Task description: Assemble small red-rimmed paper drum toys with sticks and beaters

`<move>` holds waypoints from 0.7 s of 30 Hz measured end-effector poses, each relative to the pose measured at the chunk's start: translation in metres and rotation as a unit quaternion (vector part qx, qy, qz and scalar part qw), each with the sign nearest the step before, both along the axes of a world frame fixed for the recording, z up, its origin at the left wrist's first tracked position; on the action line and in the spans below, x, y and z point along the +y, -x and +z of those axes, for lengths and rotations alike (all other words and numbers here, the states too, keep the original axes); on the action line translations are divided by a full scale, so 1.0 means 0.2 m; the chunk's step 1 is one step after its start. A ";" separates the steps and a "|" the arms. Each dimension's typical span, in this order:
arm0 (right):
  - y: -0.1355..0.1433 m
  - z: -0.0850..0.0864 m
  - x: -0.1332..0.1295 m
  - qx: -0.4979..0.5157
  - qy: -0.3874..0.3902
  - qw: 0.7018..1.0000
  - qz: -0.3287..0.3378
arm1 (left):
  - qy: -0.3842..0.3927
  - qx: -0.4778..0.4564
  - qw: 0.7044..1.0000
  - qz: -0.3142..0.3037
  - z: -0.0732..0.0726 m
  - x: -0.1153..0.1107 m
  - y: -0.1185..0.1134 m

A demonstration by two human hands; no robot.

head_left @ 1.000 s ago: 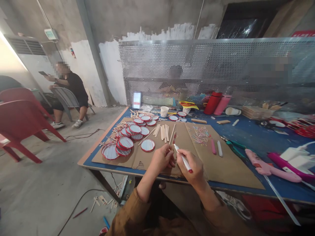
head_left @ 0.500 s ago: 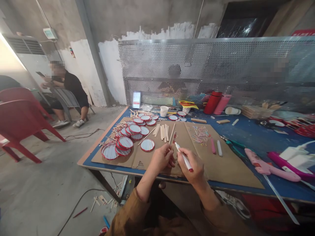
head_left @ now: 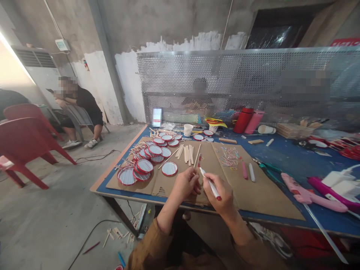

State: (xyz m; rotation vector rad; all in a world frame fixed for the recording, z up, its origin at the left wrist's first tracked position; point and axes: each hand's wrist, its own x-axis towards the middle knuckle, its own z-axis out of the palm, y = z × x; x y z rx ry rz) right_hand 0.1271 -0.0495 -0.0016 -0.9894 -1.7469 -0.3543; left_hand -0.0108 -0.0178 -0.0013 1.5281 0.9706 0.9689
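Note:
My left hand [head_left: 185, 184] is closed, its fingertips pinching a narrow wooden stick [head_left: 199, 161] that looks reddish along its upper part. A thin pale stick [head_left: 197, 155] rises just beside it; whether it is also held I cannot tell. My right hand [head_left: 221, 191] grips a white marker [head_left: 211, 186] with a red end, its nib uncapped and close to the reddish stick. Beyond the left hand, flat wooden sticks [head_left: 188, 154] lie on the cardboard [head_left: 261, 198]. A round red-rimmed disc [head_left: 169, 168] lies to their left, near a pile of similar discs [head_left: 144, 165].
To the right lie rubber bands [head_left: 229, 156], a pink marker [head_left: 244, 170], a white marker [head_left: 251, 173], pliers [head_left: 267, 168] and a pink glue gun [head_left: 312, 195]. Bottles [head_left: 243, 120] and a paper cup [head_left: 188, 130] stand along the perforated metal screen [head_left: 174, 82]. A person sits at left.
The view has shifted slightly, so the table sits a little lower in the picture. Both hands keep their grips, and the marker's nib stays close to the stick.

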 end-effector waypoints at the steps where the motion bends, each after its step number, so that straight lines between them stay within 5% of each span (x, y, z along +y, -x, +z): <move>1: 0.00 0.00 0.00 0.002 -0.002 1.000 -0.001 | 0.003 0.001 1.000 0.001 0.00 0.00 0.00; 21: 0.00 0.00 0.00 0.008 0.004 1.000 0.010 | 0.022 0.004 1.000 -0.002 0.02 -0.01 0.00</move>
